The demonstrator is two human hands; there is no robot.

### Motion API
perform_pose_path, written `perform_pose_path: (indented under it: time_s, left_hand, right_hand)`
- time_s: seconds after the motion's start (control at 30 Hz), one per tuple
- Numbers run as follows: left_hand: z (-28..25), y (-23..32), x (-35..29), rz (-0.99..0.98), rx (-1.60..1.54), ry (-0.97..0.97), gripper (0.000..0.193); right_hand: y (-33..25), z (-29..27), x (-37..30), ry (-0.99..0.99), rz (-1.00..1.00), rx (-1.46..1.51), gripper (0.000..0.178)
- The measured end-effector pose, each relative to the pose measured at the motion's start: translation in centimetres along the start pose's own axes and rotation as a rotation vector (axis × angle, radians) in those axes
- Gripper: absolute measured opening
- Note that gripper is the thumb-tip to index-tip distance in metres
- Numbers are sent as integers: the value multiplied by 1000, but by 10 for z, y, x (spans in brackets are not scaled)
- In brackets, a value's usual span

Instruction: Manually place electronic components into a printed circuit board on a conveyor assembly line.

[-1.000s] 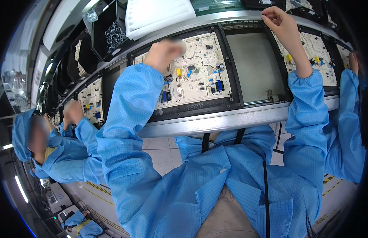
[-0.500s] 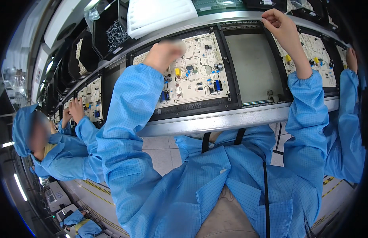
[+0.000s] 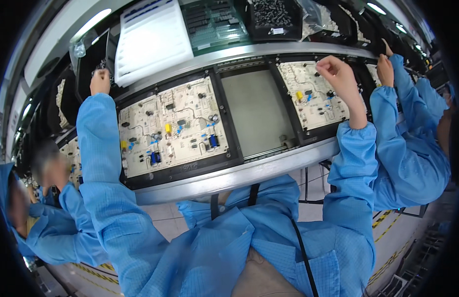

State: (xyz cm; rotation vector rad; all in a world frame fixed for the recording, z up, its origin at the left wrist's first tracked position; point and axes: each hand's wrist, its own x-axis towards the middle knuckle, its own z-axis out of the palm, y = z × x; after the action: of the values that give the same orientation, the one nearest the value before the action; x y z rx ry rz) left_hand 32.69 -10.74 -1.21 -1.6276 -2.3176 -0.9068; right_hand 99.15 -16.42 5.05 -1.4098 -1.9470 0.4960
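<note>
My left hand is at the edge of a black parts bin at the far left, its fingers drawn together at the tips. What they hold, if anything, is too small to make out. My right hand hovers over the upper part of the right circuit board, thumb and fingertips pinched. Any small part in that pinch cannot be told from the board behind. Below and right of my left hand lies a cream circuit board in a black frame, fitted with yellow, blue and black components; neither hand touches it.
A metal rail runs along the near side of the line. A grey plate separates the two boards. Behind stand a white foam tray, a green tray and a bin of black parts. Co-workers in blue sit on both sides.
My left hand has left the left board and moved out to the bin at the far left. My right hand stays pinched near the right board. The view has swung, shifting the boards leftward.
</note>
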Motion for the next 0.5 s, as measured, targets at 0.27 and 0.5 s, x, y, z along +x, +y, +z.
perform_pose_path:
  time_s: [0.27, 0.5]
  left_hand:
    - [21, -33, 36, 43, 288, -356, 25]
    - [21, -16, 26, -25, 277, -280, 24]
  right_hand:
    - [30, -9, 16, -157, -138, -245, 11]
    - [36, -15, 23, -205, -171, -334, 13]
